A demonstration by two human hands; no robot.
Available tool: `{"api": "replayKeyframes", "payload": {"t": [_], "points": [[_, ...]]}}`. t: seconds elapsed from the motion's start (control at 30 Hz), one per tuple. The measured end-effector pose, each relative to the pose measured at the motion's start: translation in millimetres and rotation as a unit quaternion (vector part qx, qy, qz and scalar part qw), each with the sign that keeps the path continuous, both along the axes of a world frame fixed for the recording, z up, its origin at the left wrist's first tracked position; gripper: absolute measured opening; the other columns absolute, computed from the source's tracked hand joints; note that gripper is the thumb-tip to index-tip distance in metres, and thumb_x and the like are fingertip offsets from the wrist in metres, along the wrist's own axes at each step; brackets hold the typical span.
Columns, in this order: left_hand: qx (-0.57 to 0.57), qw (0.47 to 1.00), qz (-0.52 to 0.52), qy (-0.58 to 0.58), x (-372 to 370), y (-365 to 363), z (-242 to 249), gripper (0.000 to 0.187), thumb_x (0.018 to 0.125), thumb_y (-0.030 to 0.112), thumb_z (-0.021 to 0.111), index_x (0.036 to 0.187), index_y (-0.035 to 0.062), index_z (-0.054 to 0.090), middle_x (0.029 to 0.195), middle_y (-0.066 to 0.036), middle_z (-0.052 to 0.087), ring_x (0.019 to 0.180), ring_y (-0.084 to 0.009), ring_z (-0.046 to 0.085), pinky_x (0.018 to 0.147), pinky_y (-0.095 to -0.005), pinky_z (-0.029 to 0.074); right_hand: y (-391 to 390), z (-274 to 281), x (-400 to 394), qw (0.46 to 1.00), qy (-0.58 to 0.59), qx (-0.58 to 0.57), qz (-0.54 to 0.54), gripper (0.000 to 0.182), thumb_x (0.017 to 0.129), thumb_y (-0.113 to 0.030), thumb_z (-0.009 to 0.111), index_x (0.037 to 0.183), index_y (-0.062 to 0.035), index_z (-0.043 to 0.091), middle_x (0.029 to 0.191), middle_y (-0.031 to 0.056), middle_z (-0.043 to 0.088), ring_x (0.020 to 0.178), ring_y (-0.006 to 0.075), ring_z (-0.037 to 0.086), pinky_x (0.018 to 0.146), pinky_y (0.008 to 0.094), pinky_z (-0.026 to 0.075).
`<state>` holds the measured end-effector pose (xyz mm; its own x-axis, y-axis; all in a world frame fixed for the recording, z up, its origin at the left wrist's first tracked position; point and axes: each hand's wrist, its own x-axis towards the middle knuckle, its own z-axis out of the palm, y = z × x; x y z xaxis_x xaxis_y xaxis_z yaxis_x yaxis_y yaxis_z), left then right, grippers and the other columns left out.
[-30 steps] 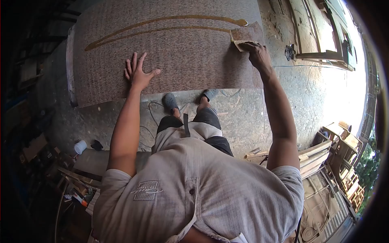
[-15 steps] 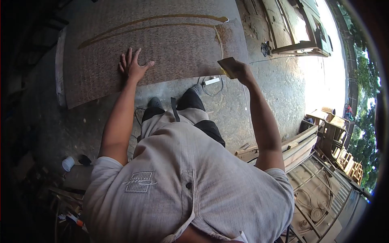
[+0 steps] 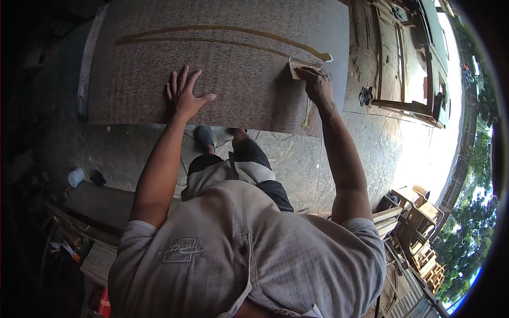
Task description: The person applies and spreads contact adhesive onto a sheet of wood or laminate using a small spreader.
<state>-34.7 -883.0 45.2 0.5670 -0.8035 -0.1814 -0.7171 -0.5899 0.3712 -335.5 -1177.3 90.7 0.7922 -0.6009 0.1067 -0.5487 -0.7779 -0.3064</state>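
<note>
A large brown speckled board (image 3: 238,90) lies flat before me. My left hand (image 3: 185,98) rests on it near the front edge, fingers spread and palm down. My right hand (image 3: 319,90) grips a flat, tan, rectangular spreader (image 3: 296,68), tilted with its edge against the board. Two long yellow-brown lines of paste (image 3: 228,31) curve across the surface and nearly meet at the left. The upper line ends at a pale blob (image 3: 326,58) just beyond my right hand. A shorter paste streak (image 3: 306,114) runs down to the front edge, partly behind my right wrist.
Wooden frames (image 3: 405,106) lie on the floor at the upper right. Stacked wooden furniture (image 3: 416,222) stands at the lower right. A white cup-shaped container (image 3: 76,177) is on the floor at left. My feet (image 3: 204,137) stand close to the board's front edge.
My right hand has carried the spreader from the front edge inward over the board, onto the paste near the right end. My left hand stays spread on the board. The view has shifted.
</note>
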Motion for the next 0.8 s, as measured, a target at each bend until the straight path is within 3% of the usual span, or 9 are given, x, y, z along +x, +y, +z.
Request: {"api": "replayKeyframes", "payload": {"t": [0.07,0.13,0.3,0.37,0.47,0.57,0.8], "points": [[-0.003,1.000,0.006,-0.004,2,-1,1,0.099,0.065,0.078,0.067,0.148,0.0331,0.038,0.163,-0.001,0.014,0.150,-0.0323,0.002,0.117,-0.0601,0.000,-4,25,7,0.999,0.043,0.010,0.018,0.042,0.084,-0.002,0.052,0.111,-0.0244,0.074,0.115,0.0048,0.070,0.106,0.0273,0.065,0.093,0.0399,0.050],[-0.026,1.000,0.004,-0.004,0,-1,-1,0.099,0.065,0.076,0.068,0.148,0.0327,0.039,0.163,-0.002,0.015,0.150,-0.0324,0.003,0.117,-0.0601,0.001,-25,41,19,0.998,0.043,-0.024,-0.036,0.041,0.086,-0.004,0.051,0.112,-0.0259,0.073,0.117,0.0026,0.070,0.107,0.0267,0.064,0.093,0.0392,0.049],[-0.015,1.000,0.004,-0.003,-2,1,1,0.098,0.064,0.074,0.070,0.148,0.0331,0.040,0.163,-0.001,0.015,0.150,-0.0325,0.003,0.117,-0.0600,0.001,-37,4,8,0.998,-0.006,-0.061,0.003,0.043,0.087,-0.004,0.050,0.117,-0.0270,0.071,0.119,0.0019,0.069,0.109,0.0250,0.064,0.094,0.0385,0.048],[-0.024,1.000,0.007,0.000,-1,-1,0,0.097,0.064,0.074,0.070,0.147,0.0337,0.041,0.163,-0.001,0.015,0.150,-0.0324,0.002,0.117,-0.0598,0.001,-17,22,4,0.996,0.062,-0.032,0.056,0.042,0.089,-0.003,0.047,0.116,-0.0227,0.071,0.118,0.0073,0.069,0.105,0.0291,0.066,0.090,0.0407,0.052],[0.002,1.000,0.013,-0.003,2,-4,-5,0.100,0.064,0.076,0.069,0.149,0.0332,0.038,0.163,-0.001,0.013,0.150,-0.0317,0.002,0.118,-0.0600,0.000,-43,36,27,0.996,0.060,-0.054,0.024,0.043,0.090,-0.004,0.046,0.118,-0.0250,0.070,0.118,0.0062,0.069,0.105,0.0290,0.066,0.090,0.0401,0.053],[0.016,1.000,0.013,-0.012,4,-6,-4,0.100,0.063,0.077,0.068,0.149,0.0348,0.037,0.163,0.000,0.012,0.150,-0.0311,0.000,0.118,-0.0598,-0.001,-55,15,25,0.995,0.069,-0.065,-0.002,0.043,0.091,-0.005,0.045,0.118,-0.0256,0.070,0.119,0.0045,0.068,0.106,0.0283,0.067,0.089,0.0400,0.054],[-0.019,0.999,-0.004,-0.032,4,-4,-17,0.098,0.066,0.079,0.066,0.149,0.0361,0.035,0.163,0.000,0.012,0.150,-0.0310,-0.001,0.118,-0.0598,-0.001,33,24,-32,0.994,0.096,-0.026,-0.045,0.040,0.088,-0.006,0.049,0.115,-0.0249,0.071,0.118,0.0026,0.069,0.101,0.0278,0.068,0.085,0.0392,0.055]]}}
